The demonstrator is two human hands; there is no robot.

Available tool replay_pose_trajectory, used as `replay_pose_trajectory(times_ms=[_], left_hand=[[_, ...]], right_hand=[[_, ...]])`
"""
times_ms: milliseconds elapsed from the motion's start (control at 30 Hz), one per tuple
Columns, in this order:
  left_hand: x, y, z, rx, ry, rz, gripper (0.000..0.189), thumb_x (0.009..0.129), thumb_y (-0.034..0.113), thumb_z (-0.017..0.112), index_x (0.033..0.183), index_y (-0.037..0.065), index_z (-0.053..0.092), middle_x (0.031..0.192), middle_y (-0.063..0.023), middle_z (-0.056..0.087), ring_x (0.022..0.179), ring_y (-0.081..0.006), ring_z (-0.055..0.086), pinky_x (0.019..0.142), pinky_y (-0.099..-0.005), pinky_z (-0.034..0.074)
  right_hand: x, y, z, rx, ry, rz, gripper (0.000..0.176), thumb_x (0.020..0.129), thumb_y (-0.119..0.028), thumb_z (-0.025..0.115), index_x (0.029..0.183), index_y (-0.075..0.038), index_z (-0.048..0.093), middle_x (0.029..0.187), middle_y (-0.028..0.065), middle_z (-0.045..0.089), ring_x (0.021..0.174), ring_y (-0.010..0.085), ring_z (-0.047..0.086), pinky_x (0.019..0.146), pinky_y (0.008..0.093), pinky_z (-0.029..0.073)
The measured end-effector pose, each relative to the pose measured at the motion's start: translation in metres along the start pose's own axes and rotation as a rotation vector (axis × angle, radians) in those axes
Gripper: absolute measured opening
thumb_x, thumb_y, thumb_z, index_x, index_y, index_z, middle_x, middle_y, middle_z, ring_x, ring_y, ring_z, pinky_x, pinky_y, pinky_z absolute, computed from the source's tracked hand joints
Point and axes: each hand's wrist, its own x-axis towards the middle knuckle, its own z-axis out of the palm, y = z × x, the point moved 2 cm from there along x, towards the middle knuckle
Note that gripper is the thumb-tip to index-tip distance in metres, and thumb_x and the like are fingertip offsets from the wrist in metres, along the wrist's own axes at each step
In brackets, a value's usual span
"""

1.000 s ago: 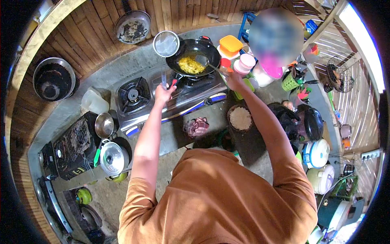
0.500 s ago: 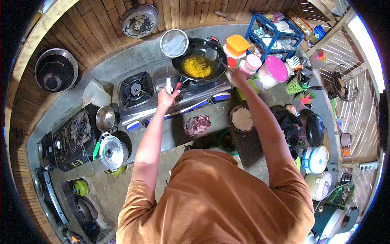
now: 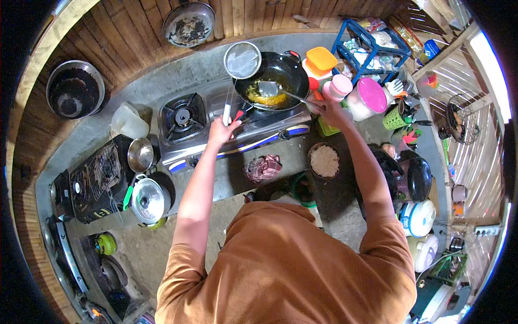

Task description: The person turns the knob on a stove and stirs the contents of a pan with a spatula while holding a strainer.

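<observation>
My left hand [image 3: 222,131] is closed around the pale handle of a mesh strainer [image 3: 243,61], whose round basket is raised over the wok's left rim. A red wok handle ends close by my left fingers. In my right hand [image 3: 331,112] is a metal spatula [image 3: 268,88], its blade down in the black wok [image 3: 293,70] on the right burner. Shredded yellow food [image 3: 271,101] in shiny oil lies in the wok, partly covered by the blade.
The left burner [image 3: 183,117] has nothing on it. Plastic tubs, a pink-lidded jar [image 3: 371,95] and a blue rack [image 3: 372,49] stand to the right. A checked cloth [image 3: 263,168] and a bowl of pale grains [image 3: 324,160] sit nearer me. A lidded pot [image 3: 148,201] stands left.
The spatula blade has swung from the wok's right side leftward and down onto the yellow food. My right hand has shifted right and towards me. My left hand still holds the strainer.
</observation>
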Motion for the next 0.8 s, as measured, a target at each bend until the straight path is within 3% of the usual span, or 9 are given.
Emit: replay_pose_trajectory(times_ms=[67,167,267,300,367,400,533,633,800], left_hand=[[0.0,0.003,-0.002,0.01,-0.021,0.004,0.045,0.08,0.035,0.085,0.089,0.002,0.055,0.065,-0.0079,0.063,0.048,-0.0162,0.064,0.044,-0.0317,0.048],[0.0,0.006,-0.002,0.053,-0.02,-0.009,0.047,0.082,0.039,0.083,0.089,0.003,0.055,0.065,-0.0078,0.063,0.05,-0.0175,0.066,0.044,-0.0319,0.049],[-0.004,0.013,-0.002,0.052,-0.033,-0.047,0.046,0.084,0.042,0.081,0.088,0.003,0.055,0.064,-0.0069,0.063,0.051,-0.0184,0.068,0.046,-0.0316,0.051],[-0.005,0.016,-0.003,0.03,-0.035,-0.063,0.046,0.085,0.041,0.08,0.088,0.003,0.055,0.064,-0.0065,0.063,0.051,-0.0183,0.069,0.046,-0.0314,0.051],[-0.003,0.015,-0.002,0.051,-0.023,-0.06,0.044,0.086,0.041,0.079,0.087,0.004,0.055,0.064,-0.0057,0.062,0.054,-0.0184,0.07,0.046,-0.0303,0.051],[-0.002,0.014,-0.001,0.034,-0.025,-0.071,0.044,0.086,0.041,0.079,0.087,0.004,0.056,0.065,-0.0061,0.063,0.055,-0.0187,0.071,0.048,-0.0309,0.052],[-0.003,0.013,0.001,0.16,0.022,-0.041,0.048,0.084,0.047,0.079,0.089,0.004,0.059,0.071,-0.0089,0.069,0.063,-0.0215,0.073,0.06,-0.0363,0.055],[-0.005,0.021,0.0,0.369,0.058,-0.091,0.05,0.081,0.053,0.079,0.089,0.007,0.062,0.076,-0.0095,0.073,0.07,-0.0234,0.074,0.07,-0.0405,0.055],[-0.003,0.027,0.004,0.517,0.112,-0.031,0.05,0.079,0.049,0.083,0.083,0.006,0.058,0.067,-0.0075,0.068,0.066,-0.0175,0.073,0.061,-0.0353,0.054]], right_hand=[[-0.008,-0.017,-0.021,-0.054,0.09,0.083,0.027,0.089,-0.008,0.059,0.113,-0.005,0.07,0.101,0.022,0.071,0.093,0.038,0.069,0.083,0.0476,0.053],[-0.003,-0.004,-0.016,-0.176,0.196,0.198,0.021,0.089,-0.009,0.058,0.105,-0.001,0.069,0.096,0.0272,0.069,0.091,0.0392,0.069,0.078,0.0493,0.054],[0.014,0.065,0.024,-0.303,0.213,0.117,0.017,0.089,-0.012,0.059,0.097,0.0,0.068,0.094,0.032,0.067,0.091,0.0412,0.069,0.074,0.0508,0.054],[0.017,0.059,0.017,-0.299,0.209,0.111,0.017,0.089,-0.012,0.059,0.097,0.0,0.068,0.094,0.032,0.067,0.091,0.0412,0.069,0.074,0.0508,0.054],[0.01,0.029,0.004,-0.351,-0.101,0.145,0.026,0.091,-0.014,0.059,0.114,-0.005,0.069,0.102,0.0277,0.067,0.102,0.045,0.065,0.082,0.0529,0.053],[0.001,0.022,0.005,-0.303,0.056,0.061,0.025,0.091,-0.013,0.059,0.111,-0.002,0.07,0.104,0.0269,0.068,0.103,0.0449,0.065,0.085,0.0482,0.054],[0.014,0.039,0.019,-0.01,-0.052,-0.074,0.033,0.092,-0.014,0.061,0.122,-0.001,0.067,0.115,0.0247,0.068,0.105,0.0377,0.067,0.092,0.0396,0.051],[0.024,0.044,0.019,0.223,-0.061,0.081,0.031,0.093,-0.018,0.062,0.121,-0.004,0.068,0.108,0.0281,0.068,0.104,0.0411,0.066,0.093,0.0457,0.051],[0.057,0.061,0.023,0.134,0.18,-0.028,0.031,0.092,-0.013,0.058,0.118,0.001,0.067,0.103,0.0294,0.067,0.097,0.0421,0.067,0.088,0.0479,0.052]])
